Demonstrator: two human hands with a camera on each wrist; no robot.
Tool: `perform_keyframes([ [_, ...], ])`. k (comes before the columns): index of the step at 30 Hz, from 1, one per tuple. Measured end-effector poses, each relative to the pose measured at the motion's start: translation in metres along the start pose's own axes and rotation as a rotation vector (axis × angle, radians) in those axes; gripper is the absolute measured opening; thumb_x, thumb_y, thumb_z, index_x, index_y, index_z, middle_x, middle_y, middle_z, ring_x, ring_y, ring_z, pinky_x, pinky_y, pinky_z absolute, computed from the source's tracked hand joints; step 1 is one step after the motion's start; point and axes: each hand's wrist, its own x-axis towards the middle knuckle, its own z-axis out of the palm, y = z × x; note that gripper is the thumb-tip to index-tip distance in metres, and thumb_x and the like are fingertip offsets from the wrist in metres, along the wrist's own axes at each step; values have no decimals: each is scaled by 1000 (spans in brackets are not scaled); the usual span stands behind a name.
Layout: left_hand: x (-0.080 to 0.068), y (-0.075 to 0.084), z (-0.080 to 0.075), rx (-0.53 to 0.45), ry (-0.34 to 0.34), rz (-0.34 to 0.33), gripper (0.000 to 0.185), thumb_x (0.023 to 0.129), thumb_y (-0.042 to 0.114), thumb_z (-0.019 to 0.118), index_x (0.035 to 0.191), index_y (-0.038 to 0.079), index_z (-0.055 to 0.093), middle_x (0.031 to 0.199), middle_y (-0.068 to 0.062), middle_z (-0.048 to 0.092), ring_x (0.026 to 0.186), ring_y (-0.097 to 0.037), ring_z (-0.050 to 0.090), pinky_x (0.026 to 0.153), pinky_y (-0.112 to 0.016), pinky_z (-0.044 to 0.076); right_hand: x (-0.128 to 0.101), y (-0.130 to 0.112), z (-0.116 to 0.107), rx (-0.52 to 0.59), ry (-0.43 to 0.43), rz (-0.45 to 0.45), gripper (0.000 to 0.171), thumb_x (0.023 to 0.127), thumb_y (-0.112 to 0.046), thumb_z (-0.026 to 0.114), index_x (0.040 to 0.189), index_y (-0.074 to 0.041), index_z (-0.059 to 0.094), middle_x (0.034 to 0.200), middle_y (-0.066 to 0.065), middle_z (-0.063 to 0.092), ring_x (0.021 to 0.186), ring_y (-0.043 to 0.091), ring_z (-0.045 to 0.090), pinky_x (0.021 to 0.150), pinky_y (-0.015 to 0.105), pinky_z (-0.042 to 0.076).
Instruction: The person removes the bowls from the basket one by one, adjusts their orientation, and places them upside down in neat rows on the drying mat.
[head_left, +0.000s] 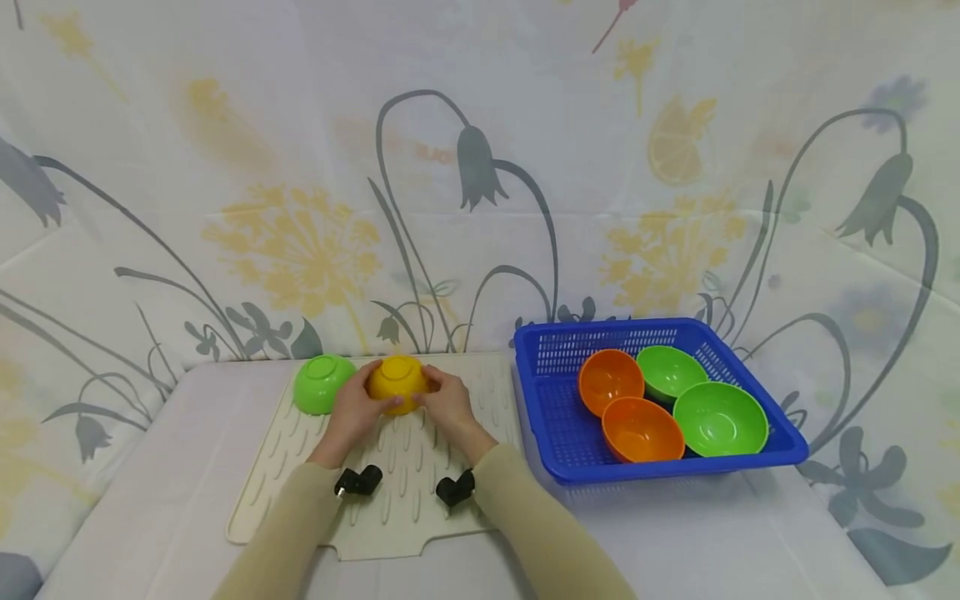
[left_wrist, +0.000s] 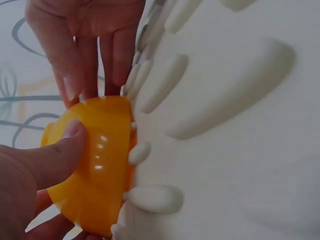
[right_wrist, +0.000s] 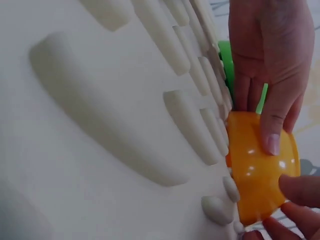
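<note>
We see left hand (head_left: 354, 412) and right hand (head_left: 452, 410), fingers (left_wrist: 121, 57) grasping an upturned yellow bowl (head_left: 398, 380) on the ridged drying mat (head_left: 386, 533). Wrist views show its rim (left_wrist: 126, 120) at the ridges (left_wrist: 162, 200); only the head view gives the blue basket (head_left: 675, 470).

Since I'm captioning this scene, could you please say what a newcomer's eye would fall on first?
Probably the blue basket on the right, holding two orange bowls and two green bowls. Next comes the yellow bowl, upside down on the pale mat, held between the left hand and right hand. Left of it sits an upside-down green bowl.
</note>
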Motion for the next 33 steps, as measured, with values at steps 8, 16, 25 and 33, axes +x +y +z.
perform_keyframes([
  [8, -2, 3, 0, 9, 7, -10, 75, 87, 15, 79, 149, 1, 39, 148, -25, 43, 135, -42, 41, 114, -53, 30, -10, -11, -7, 4, 28, 44, 45, 90, 4, 63, 134, -5, 62, 141, 8, 57, 136, 27, 45, 106, 41, 43],
  [16, -5, -1, 0, -12, 15, -26, 75, 88, 17, 78, 150, 3, 39, 148, -23, 44, 133, -40, 43, 114, -53, 30, -29, -46, -18, 86, -5, -69, 39, 94, -2, 62, 133, -7, 64, 137, 11, 59, 128, 32, 54, 100, 39, 49],
  [25, 0, 2, 0, -11, -1, -41, 76, 87, 18, 79, 151, 5, 39, 149, -22, 44, 134, -40, 42, 115, -52, 29, -45, -103, -54, 14, 10, -279, 42, 94, -2, 64, 136, -7, 62, 135, 13, 60, 123, 28, 57, 100, 37, 49],
  [33, -1, 0, 0, 11, 8, -30, 76, 86, 15, 79, 151, 5, 39, 149, -23, 44, 136, -40, 40, 115, -51, 28, -43, -124, -100, -89, 9, -309, 40, 97, -7, 64, 136, -13, 63, 138, 8, 58, 121, 28, 58, 97, 38, 52],
])
